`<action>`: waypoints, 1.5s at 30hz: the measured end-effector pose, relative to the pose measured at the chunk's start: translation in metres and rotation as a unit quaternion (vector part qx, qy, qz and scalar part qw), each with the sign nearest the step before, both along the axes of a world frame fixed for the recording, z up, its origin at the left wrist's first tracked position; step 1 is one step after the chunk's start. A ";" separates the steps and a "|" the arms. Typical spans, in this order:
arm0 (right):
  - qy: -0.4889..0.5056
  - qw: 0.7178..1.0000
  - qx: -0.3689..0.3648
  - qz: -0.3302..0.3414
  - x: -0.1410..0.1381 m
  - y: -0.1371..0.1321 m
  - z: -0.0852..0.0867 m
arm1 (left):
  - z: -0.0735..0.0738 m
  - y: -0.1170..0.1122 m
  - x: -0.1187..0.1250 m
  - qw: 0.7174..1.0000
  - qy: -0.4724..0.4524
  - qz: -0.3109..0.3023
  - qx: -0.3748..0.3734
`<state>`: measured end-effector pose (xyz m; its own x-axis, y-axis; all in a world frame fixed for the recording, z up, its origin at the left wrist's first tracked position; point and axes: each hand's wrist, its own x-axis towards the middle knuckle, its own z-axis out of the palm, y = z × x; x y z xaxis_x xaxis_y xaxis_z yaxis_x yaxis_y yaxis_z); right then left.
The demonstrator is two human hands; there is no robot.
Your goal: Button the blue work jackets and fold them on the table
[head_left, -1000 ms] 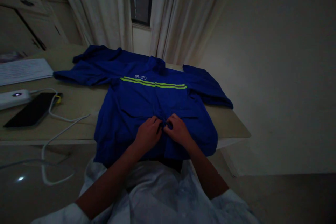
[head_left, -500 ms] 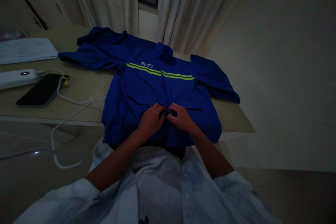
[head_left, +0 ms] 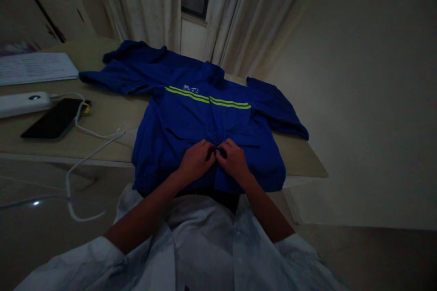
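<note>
A blue jacket (head_left: 191, 122) with two yellow-green chest stripes lies spread on a beige table (head_left: 102, 118), its hem hanging over the near edge. My left hand (head_left: 196, 160) and my right hand (head_left: 232, 158) meet at the jacket's front opening, low on the chest. Both have their fingers curled and pinched on the fabric edges there. What sits between the fingertips is too dark and small to make out. The sleeves lie out to the left and right.
A black phone (head_left: 54, 119), a white power bank (head_left: 23, 102) and a white cable (head_left: 88, 145) lie on the table's left part. Papers (head_left: 34, 67) rest at the far left. Curtains (head_left: 143, 4) and a window are behind; a bare wall is on the right.
My hands stay pinched at the same spot on the jacket front, with the fingers shifting slightly closer. The view has dipped and risen a little with my head.
</note>
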<state>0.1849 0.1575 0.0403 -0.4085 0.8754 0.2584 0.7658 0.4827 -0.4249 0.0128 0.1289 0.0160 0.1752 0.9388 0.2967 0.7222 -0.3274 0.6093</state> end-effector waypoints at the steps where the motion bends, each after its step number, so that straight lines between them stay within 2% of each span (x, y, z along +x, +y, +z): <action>1: 0.016 0.999 0.015 -0.023 -0.001 0.000 -0.002 | 0.000 -0.001 0.002 1.000 -0.001 0.017 0.005; 3: 0.063 0.996 0.035 -0.055 0.002 0.001 -0.004 | 0.001 -0.005 0.005 0.999 0.000 0.036 0.014; 6: 0.105 0.991 0.037 -0.071 0.020 0.004 0.001 | 0.007 -0.011 -0.002 1.000 0.022 0.016 0.013; 10: -0.021 0.997 -0.024 -0.068 0.044 0.004 0.017 | 0.022 -0.013 -0.025 0.994 0.104 -0.029 -0.027; 13: -0.070 0.997 -0.009 -0.032 0.035 0.013 0.032 | 0.036 0.007 -0.033 0.984 0.169 -0.055 -0.012; 15: -0.057 0.998 0.029 -0.002 0.014 0.028 0.039 | 0.045 0.031 -0.029 0.978 0.203 -0.047 0.012; 17: -0.072 0.997 0.022 0.024 -0.009 0.047 0.040 | 0.049 0.058 -0.021 0.973 0.230 -0.028 0.020; 19: -0.113 0.993 -0.020 0.020 -0.028 0.066 0.033 | 0.047 0.083 -0.013 0.969 0.247 -0.004 0.008; 22: -0.122 0.991 -0.047 -0.027 -0.038 0.084 0.015 | 0.033 0.105 -0.010 0.971 0.235 0.049 -0.001; 24: -0.074 0.994 -0.026 -0.074 -0.034 0.089 0.001 | 0.021 0.111 -0.014 0.978 0.196 0.071 0.008; 26: -0.003 0.995 -0.003 -0.102 -0.027 0.091 -0.011 | 0.011 0.113 -0.018 0.986 0.151 0.067 0.014; 29: 0.111 0.990 0.011 -0.084 -0.018 0.093 -0.023 | 0.007 0.112 -0.021 0.993 0.113 0.019 0.035; 32: 0.204 0.977 0.006 -0.061 -0.013 0.097 -0.027 | 0.012 0.109 -0.019 0.995 0.071 0.013 0.069; 35: 0.252 0.966 0.007 -0.057 -0.012 0.098 -0.028 | 0.016 0.107 -0.017 0.995 0.053 0.016 0.083; 38: 0.265 0.962 0.020 -0.057 -0.013 0.097 -0.027 | 0.015 0.106 -0.018 0.996 0.056 -0.005 0.071; 45: 0.268 0.962 0.021 -0.057 -0.015 0.095 -0.025 | 0.015 0.106 -0.017 0.995 0.088 -0.003 0.042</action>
